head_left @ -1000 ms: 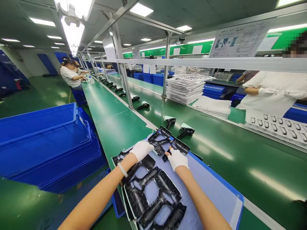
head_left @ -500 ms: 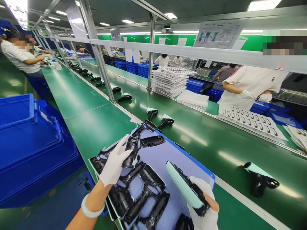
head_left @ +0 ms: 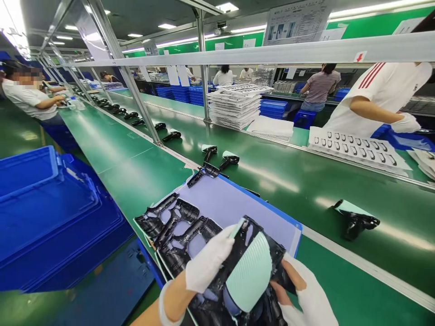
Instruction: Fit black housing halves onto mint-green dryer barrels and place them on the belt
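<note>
1. Head view, hands: clamps a black plastic housing shell point(head_left: 249, 271) with a mint-green ribbed panel between both white-gloved hands, close to the body. Curls the left hand point(head_left: 207, 265) over its left edge, fingers pressed together. Cups it from the lower right with the right hand point(head_left: 311, 296), bare fingertips point(head_left: 289, 270) pinching the rim.

2. Head view, surroundings: shows a black moulded tray of shell halves point(head_left: 170, 222) just ahead of the left hand. Shows, beyond both hands, a lilac foam sheet point(head_left: 231, 201) on a blue plastic tray point(head_left: 296, 240), with a loose black shell piece point(head_left: 207, 170) at the far edge. Shows a green conveyor belt point(head_left: 306, 181) to the right of the right hand and stacked blue plastic crates point(head_left: 50, 213) well to the left of the left hand.

3. Risk, as a judgement: could slip, held by its edges only in smooth gloves, and drop onto the moulded tray underneath, scuffing the ribbed panel. Could also snag a glove on the open ribs inside.

4. Count: two own hands, one held shell, one loose piece. Three black-and-mint handheld units point(head_left: 355, 220) near on the belt, one right of the right hand and two ahead of both. Many more far ahead, too small to count. One co-worker's gloved hand point(head_left: 406, 123) across the belt.
</note>
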A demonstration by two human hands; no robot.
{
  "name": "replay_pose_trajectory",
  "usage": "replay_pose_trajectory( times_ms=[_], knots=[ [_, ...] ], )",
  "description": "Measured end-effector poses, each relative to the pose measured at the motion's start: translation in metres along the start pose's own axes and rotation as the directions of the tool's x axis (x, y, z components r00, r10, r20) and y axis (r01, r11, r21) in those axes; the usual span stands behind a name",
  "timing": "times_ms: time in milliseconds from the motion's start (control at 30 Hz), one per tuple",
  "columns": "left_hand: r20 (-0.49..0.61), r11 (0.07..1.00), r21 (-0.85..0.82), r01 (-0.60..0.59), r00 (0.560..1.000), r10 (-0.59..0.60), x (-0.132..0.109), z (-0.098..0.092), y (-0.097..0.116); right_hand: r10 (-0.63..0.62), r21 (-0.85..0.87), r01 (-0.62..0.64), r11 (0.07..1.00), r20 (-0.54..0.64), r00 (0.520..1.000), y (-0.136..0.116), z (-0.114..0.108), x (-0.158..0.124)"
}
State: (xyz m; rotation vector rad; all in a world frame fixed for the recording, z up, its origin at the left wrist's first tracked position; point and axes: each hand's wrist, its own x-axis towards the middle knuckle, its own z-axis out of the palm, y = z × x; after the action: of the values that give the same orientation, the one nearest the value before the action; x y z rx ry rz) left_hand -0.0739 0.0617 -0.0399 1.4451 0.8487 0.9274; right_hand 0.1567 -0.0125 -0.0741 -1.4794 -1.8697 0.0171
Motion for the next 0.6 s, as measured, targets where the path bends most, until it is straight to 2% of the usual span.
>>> replay_pose_trajectory(
  times_ms=[100, 167, 267, 367, 433, 500, 533, 600],
  knots=[
    [0.137, 0.961, -0.226, 0.156, 0.982, -0.127, 0.001, 0.023, 0.006, -0.009, -0.013, 0.009, 1.0, -0.006, 1.0, 0.004, 0.002, -0.004],
    [0.195, 0.934, -0.291, 0.207, 0.969, -0.153, 0.0, 0.032, 0.006, -0.037, -0.035, 0.036, 0.999, -0.017, 0.999, 0.01, 0.005, -0.01],
    [0.24, 0.944, -0.26, 0.204, 0.96, -0.141, -0.004, 0.035, 0.007, -0.028, -0.039, 0.027, 0.999, -0.011, 1.0, 0.018, 0.007, -0.017],
    [0.297, 0.979, -0.142, 0.143, 0.95, -0.096, -0.007, 0.031, 0.007, 0.091, 0.105, -0.1, 0.989, 0.083, 0.992, 0.021, 0.005, -0.019],
    [0.327, 0.998, -0.03, 0.059, 0.944, -0.046, -0.009, 0.03, 0.008, 0.21, 0.323, -0.284, 0.903, 0.244, 0.947, 0.019, 0.0, -0.016],
    [0.294, 0.995, 0.096, -0.041, 0.956, 0.011, -0.008, 0.03, 0.01, 0.28, 0.489, -0.487, 0.724, 0.437, 0.855, 0.014, -0.005, -0.014],
    [0.262, 0.983, 0.16, -0.093, 0.964, 0.049, -0.007, 0.032, 0.012, 0.291, 0.528, -0.553, 0.645, 0.5, 0.816, 0.012, -0.008, -0.014],
    [0.228, 0.942, 0.269, -0.198, 0.964, 0.138, -0.003, 0.036, 0.018, 0.282, 0.568, -0.595, 0.569, 0.544, 0.79, 0.008, -0.01, -0.016]
  ],
)
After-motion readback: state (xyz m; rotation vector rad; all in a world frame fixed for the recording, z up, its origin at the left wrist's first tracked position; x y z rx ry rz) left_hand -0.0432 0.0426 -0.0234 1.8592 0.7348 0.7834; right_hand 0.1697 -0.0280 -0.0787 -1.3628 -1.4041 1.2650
